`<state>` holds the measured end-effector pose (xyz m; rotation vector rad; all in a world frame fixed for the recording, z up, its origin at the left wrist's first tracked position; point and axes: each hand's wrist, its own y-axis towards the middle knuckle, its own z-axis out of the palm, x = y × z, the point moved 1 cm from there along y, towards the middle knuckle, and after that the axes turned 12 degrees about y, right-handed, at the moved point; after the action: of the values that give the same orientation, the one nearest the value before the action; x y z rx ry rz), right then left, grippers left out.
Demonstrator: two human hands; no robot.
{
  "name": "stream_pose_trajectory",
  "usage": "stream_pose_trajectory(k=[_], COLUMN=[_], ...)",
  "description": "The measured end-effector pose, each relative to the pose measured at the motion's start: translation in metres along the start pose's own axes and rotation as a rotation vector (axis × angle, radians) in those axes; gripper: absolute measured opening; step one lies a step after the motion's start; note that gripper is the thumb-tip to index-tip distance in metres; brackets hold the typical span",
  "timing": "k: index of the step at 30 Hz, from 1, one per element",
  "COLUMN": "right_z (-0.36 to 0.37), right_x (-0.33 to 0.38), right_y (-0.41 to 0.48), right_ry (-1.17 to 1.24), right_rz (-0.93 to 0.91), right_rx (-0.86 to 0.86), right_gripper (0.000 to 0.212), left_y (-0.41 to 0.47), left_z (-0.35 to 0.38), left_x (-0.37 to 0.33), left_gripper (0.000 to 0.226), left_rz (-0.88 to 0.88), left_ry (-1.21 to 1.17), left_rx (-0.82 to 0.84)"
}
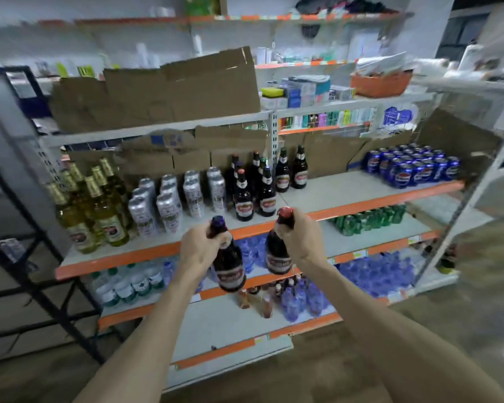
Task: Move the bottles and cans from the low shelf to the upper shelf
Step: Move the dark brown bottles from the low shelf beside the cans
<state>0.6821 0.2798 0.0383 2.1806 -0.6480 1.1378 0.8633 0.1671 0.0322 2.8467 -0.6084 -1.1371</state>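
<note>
My left hand [200, 248] grips the neck of a dark brown bottle [229, 266] with a red label and a dark cap. My right hand [301, 235] grips the neck of a second dark brown bottle [277, 254] with a red cap. Both bottles hang in front of the upper shelf [346, 190], below its orange front edge. On that shelf stand several matching dark bottles [255, 190], silver cans [172, 202], pale green bottles [93, 205] and blue cans [413, 167]. A few small bottles [262, 301] stand on the low shelf [224, 324].
Green cans [367, 219] and blue-capped water bottles [378, 271] fill the middle shelves. Clear water bottles [128, 283] sit at the left. Cardboard sheets [163, 91] line the shelf above. A black metal rack [26, 257] stands at the left.
</note>
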Motion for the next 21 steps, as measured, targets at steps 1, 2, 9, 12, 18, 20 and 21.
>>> stream_pose_trajectory(k=[1, 2, 9, 12, 18, 20, 21], right_z=[-0.011, -0.021, -0.073, -0.094, -0.133, -0.136, -0.137], right_x=[0.004, 0.005, -0.037, -0.055, -0.09, -0.103, -0.113], right_y=[0.009, 0.02, 0.122, 0.17, 0.27, 0.297, 0.316], right_ry=[0.009, 0.019, -0.018, -0.038, -0.038, -0.041, -0.045], right_rz=[-0.018, -0.027, 0.006, -0.008, -0.034, -0.036, -0.034], right_rx=[-0.007, -0.018, -0.011, -0.024, 0.008, 0.023, 0.035], right_gripper=[0.012, 0.011, 0.012, 0.016, 0.019, 0.018, 0.017], left_y=[0.006, 0.013, 0.103, 0.137, 0.209, 0.23, 0.243], left_z=[0.001, 0.004, 0.069, 0.104, 0.164, 0.183, 0.195], left_x=[-0.015, -0.029, -0.102, -0.139, -0.195, -0.202, -0.207], left_gripper=[0.019, 0.02, 0.01, 0.014, 0.016, 0.016, 0.016], left_rz=[0.031, 0.054, 0.118, 0.118, 0.082, 0.07, 0.065], left_ry=[-0.001, 0.006, 0.016, 0.001, -0.097, -0.09, -0.082], left_rx=[-0.006, -0.013, 0.023, 0.02, 0.052, 0.046, 0.044])
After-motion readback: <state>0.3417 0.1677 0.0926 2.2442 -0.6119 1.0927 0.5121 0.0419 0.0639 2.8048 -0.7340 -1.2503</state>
